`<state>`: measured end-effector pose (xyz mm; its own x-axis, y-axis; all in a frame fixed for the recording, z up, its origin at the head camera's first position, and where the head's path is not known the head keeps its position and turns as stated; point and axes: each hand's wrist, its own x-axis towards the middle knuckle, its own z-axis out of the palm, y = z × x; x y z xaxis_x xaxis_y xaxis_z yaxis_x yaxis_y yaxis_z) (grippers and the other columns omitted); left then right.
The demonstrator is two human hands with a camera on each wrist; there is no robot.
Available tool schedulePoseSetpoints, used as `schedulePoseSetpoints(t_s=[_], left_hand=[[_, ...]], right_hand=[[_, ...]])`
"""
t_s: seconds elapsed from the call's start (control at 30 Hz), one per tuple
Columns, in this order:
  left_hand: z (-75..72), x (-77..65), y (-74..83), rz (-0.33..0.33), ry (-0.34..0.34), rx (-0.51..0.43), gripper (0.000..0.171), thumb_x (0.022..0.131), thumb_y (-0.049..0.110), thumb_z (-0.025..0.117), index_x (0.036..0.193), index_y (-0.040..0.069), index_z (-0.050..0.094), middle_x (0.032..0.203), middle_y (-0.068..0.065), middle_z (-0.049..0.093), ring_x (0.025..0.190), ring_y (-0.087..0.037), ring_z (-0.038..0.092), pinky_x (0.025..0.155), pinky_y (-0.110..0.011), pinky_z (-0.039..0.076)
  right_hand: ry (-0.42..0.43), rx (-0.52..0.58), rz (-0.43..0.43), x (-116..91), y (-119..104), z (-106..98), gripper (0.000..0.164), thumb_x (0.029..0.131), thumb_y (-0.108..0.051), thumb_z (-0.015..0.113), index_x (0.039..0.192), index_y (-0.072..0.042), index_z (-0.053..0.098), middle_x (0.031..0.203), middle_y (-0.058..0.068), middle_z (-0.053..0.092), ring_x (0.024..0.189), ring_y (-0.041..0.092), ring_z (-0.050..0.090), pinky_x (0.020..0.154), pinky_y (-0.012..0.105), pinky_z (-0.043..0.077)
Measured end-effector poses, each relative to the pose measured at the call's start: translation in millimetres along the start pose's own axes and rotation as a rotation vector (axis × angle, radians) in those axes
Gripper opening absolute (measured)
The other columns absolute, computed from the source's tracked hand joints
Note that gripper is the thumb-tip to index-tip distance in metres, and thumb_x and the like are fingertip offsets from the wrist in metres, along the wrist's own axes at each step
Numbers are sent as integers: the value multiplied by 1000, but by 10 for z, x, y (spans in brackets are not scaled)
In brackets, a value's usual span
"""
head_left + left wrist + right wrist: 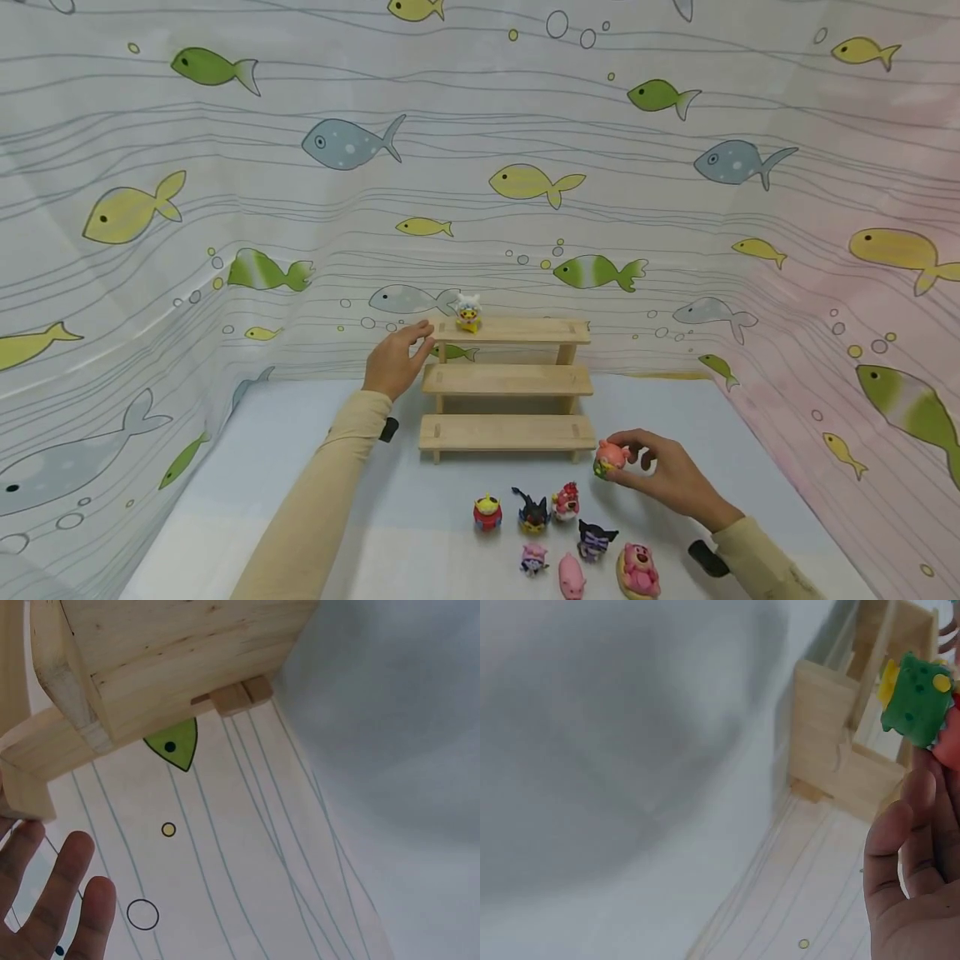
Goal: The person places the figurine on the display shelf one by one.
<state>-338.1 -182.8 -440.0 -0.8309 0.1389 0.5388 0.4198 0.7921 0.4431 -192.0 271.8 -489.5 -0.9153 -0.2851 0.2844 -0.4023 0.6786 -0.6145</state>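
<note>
A three-step wooden display shelf point(507, 380) stands at the back of the table. My left hand point(397, 360) is at the left end of its top step, fingers fairly straight; in the left wrist view, fingertips point(73, 851) show right at the wood's edge. On that step's left part sits a small yellow figurine with a white hat point(468, 313). Between thumb and fingers, my right hand point(663, 473) pinches a pink figurine with a green lower part point(612, 457), by the bottom step's right end. The right wrist view shows its green, dark-spotted side point(919, 701).
Several figurines stand at the front: a red and yellow one point(487, 513), a black winged one point(533, 512), a red and white one point(566, 502), a purple and black one point(596, 541), a small pink-purple one point(534, 559), a pink pig point(572, 577) and a pink bear point(639, 570). Fish-printed curtain point(465, 142) surrounds the table.
</note>
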Motion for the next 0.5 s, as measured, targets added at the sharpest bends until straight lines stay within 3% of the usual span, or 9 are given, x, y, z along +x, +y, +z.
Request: schedulePoseSetpoints(t_s=[0.5], left_hand=[[20, -1, -7, -2, 3, 23, 36, 103, 36, 62, 132, 16, 70, 142, 1, 61, 123, -26, 63, 84, -48, 57]], right_hand=[[-10, 83, -117, 475, -217, -6, 45, 83, -38, 86, 123, -25, 69, 104, -11, 67, 86, 17, 57, 70, 30, 51]])
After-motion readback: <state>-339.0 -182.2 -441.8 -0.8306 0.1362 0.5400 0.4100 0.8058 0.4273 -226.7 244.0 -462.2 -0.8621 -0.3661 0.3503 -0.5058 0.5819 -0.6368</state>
